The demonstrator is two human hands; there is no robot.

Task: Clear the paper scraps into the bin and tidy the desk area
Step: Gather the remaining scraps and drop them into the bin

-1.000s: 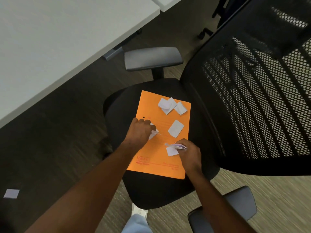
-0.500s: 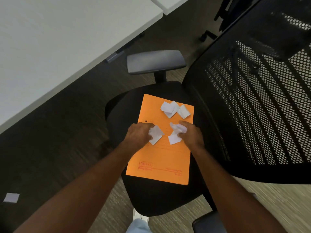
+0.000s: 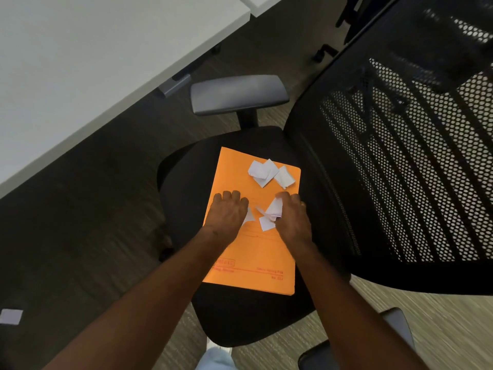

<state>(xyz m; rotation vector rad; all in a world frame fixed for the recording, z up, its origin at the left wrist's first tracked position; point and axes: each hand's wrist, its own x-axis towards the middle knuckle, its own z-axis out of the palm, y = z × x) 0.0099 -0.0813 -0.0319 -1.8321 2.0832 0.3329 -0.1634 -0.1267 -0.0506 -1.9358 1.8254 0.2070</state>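
An orange folder [image 3: 256,260] lies on the black seat of an office chair [image 3: 184,180]. Three white paper scraps [image 3: 264,170] lie loose near the folder's far right corner. My right hand [image 3: 292,220] rests on the folder and pinches a bunch of white scraps [image 3: 270,213] at its fingertips. My left hand [image 3: 226,213] lies knuckles up on the folder's left part, with one scrap [image 3: 249,216] showing from under its palm. No bin is in view.
The chair's mesh back [image 3: 400,156] rises on the right, with a grey armrest [image 3: 238,94] behind the seat and another armrest [image 3: 394,332] in front. A white desk [image 3: 80,54] fills the upper left. One more scrap [image 3: 10,316] lies on the dark floor at far left.
Both hands have slid up the folder toward the far scraps. My right hand gathered the middle scrap into its bunch. My left hand turned flatter over its scrap.
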